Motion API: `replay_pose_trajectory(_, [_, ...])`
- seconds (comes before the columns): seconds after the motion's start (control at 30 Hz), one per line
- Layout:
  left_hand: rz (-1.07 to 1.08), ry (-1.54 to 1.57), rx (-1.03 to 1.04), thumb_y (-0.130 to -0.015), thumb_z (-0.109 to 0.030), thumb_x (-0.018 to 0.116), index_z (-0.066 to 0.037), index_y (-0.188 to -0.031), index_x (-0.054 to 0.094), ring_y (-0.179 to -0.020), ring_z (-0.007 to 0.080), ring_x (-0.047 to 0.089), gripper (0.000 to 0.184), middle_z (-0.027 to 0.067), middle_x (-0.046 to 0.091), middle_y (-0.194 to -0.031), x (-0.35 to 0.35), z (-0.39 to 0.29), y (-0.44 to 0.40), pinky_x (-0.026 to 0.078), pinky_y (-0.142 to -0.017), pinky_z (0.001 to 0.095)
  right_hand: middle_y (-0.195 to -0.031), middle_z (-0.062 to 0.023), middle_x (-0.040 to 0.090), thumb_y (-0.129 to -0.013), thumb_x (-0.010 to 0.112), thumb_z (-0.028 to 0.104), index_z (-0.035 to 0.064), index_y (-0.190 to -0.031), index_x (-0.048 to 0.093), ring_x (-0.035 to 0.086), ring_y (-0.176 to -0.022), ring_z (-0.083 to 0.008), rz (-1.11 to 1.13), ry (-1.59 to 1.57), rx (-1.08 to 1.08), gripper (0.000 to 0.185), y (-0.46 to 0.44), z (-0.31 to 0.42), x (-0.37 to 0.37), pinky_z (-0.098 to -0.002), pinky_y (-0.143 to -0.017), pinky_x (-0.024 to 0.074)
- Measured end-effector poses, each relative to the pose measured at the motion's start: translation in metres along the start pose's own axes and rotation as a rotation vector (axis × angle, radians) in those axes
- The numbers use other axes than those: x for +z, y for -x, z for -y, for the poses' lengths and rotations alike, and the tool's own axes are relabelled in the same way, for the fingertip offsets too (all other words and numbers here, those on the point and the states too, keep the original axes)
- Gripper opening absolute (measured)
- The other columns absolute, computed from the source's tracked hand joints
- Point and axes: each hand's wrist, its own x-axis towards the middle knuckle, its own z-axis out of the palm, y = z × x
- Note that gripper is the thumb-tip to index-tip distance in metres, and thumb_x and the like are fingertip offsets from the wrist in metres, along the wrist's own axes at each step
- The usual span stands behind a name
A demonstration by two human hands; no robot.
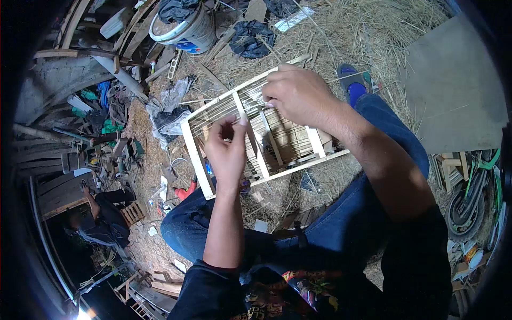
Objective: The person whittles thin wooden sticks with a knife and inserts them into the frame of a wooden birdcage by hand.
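A rectangular wooden frame [194,154], strung with rows of thin slats or sticks, lies tilted before my lap. My left hand [226,149] is closed in a pinch over its left part, beside a pale crossbar [257,146]; what the fingertips hold is too small to make out. Over the upper part of the frame, my right hand [296,93] is closed, fingers curled. A thin stick [349,77] appears to run through this hand and juts out to the right. The fingers hide the exact grip.
A white bucket [189,34] and black plastic [253,40] lie beyond the frame. Straw [368,32] covers the ground. A grey board [458,85] is at right, above a wheel [464,213]. Another person [104,218] sits at lower left, near scrap wood.
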Motion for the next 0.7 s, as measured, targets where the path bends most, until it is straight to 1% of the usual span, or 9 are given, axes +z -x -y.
replay_pose_trajectory(0.03, [0.001, -0.131, 0.073, -0.095, -0.027, 0.080, 0.005, -0.100, 0.073, -0.064, 0.0062, 0.054, 0.034, -0.0001, 0.063, -0.072, 0.000, -0.003, 0.002, 0.043, -0.058, 0.0231, -0.093, -0.0025, 0.071, -0.090, 0.073, 0.017, 0.0092, -0.088, 0.075, 0.065, -0.101, -0.0226, 0.001, -0.003, 0.002, 0.009, 0.000, 0.000, 0.001, -0.0394, -0.087, 0.0576])
replay_pose_trajectory(0.07, [0.048, -0.202, 0.023, -0.090, -0.025, 0.084, 0.007, -0.103, 0.074, -0.063, 0.0066, 0.058, 0.036, 0.0031, 0.065, -0.069, -0.001, -0.005, 0.003, 0.047, -0.059, 0.0246, -0.093, -0.0023, 0.071, -0.091, 0.072, 0.016, 0.0094, -0.089, 0.076, 0.065, -0.101, -0.0221, 0.020, 0.025, 0.000, 0.008, -0.001, 0.000, 0.001, -0.0390, -0.087, 0.0580])
replay_pose_trajectory(0.2, [0.098, -0.284, -0.028, -0.091, -0.024, 0.082, 0.008, -0.105, 0.075, -0.060, 0.0073, 0.060, 0.036, 0.0061, 0.068, -0.065, -0.001, -0.004, 0.005, 0.048, -0.055, 0.0264, -0.092, -0.0010, 0.071, -0.092, 0.070, 0.015, 0.0104, -0.092, 0.078, 0.065, -0.099, -0.0202, 0.110, 0.128, 0.005, 0.009, -0.004, -0.001, 0.003, -0.0382, -0.086, 0.0593])
replay_pose_trajectory(0.23, [0.095, -0.262, -0.061, -0.091, -0.022, 0.084, 0.010, -0.105, 0.074, -0.063, 0.0068, 0.059, 0.036, 0.0058, 0.069, -0.071, -0.001, -0.004, 0.006, 0.048, -0.058, 0.0253, -0.092, -0.0010, 0.071, -0.092, 0.070, 0.015, 0.0104, -0.092, 0.078, 0.065, -0.099, -0.0202, 0.112, 0.126, 0.005, 0.009, -0.004, -0.001, 0.002, -0.0382, -0.086, 0.0593])
replay_pose_trajectory(0.3, [0.091, -0.241, -0.096, -0.090, -0.021, 0.085, 0.011, -0.106, 0.074, -0.067, 0.0064, 0.059, 0.037, 0.0054, 0.071, -0.076, 0.000, -0.001, 0.006, 0.049, -0.061, 0.0242, -0.087, -0.0106, 0.075, -0.082, 0.069, 0.004, 0.0044, -0.086, 0.078, 0.071, -0.102, -0.0300, 0.051, 0.079, -0.027, 0.009, -0.003, -0.002, 0.001, -0.0440, -0.082, 0.0627])
replay_pose_trajectory(0.33, [0.092, -0.207, -0.099, -0.090, -0.021, 0.085, 0.012, -0.105, 0.074, -0.067, 0.0063, 0.059, 0.038, 0.0057, 0.071, -0.076, 0.000, 0.002, 0.005, 0.048, -0.061, 0.0244, -0.087, -0.0106, 0.075, -0.082, 0.069, 0.004, 0.0044, -0.086, 0.078, 0.071, -0.102, -0.0300, 0.051, 0.078, -0.026, 0.009, -0.003, -0.002, 0.000, -0.0440, -0.082, 0.0627])
replay_pose_trajectory(0.4, [0.096, -0.173, -0.101, -0.091, -0.021, 0.084, 0.013, -0.105, 0.073, -0.067, 0.0062, 0.059, 0.038, 0.0061, 0.071, -0.076, 0.000, 0.002, 0.005, 0.048, -0.060, 0.0245, -0.092, -0.0012, 0.071, -0.092, 0.069, 0.012, 0.0094, -0.089, 0.079, 0.065, -0.099, -0.0186, 0.122, 0.140, 0.023, 0.011, -0.004, 0.000, -0.001, -0.0376, -0.085, 0.0603])
replay_pose_trajectory(0.53, [0.092, -0.227, -0.088, -0.091, -0.022, 0.084, 0.013, -0.104, 0.074, -0.068, 0.0063, 0.059, 0.039, 0.0057, 0.071, -0.075, 0.001, -0.007, 0.007, 0.048, -0.060, 0.0243, -0.092, -0.0024, 0.071, -0.091, 0.068, 0.010, 0.0081, -0.089, 0.079, 0.065, -0.098, -0.0197, 0.161, 0.174, 0.023, 0.011, -0.005, -0.001, 0.005, -0.0374, -0.084, 0.0604])
replay_pose_trajectory(0.7, [0.086, -0.273, -0.050, -0.091, -0.022, 0.084, 0.012, -0.104, 0.074, -0.068, 0.0067, 0.059, 0.038, 0.0052, 0.071, -0.075, 0.001, -0.007, 0.007, 0.048, -0.061, 0.0242, -0.093, -0.0042, 0.072, -0.085, 0.067, 0.002, 0.0071, -0.090, 0.079, 0.066, -0.100, -0.0228, 0.130, 0.165, -0.004, 0.014, -0.005, -0.001, 0.006, -0.0384, -0.085, 0.0601])
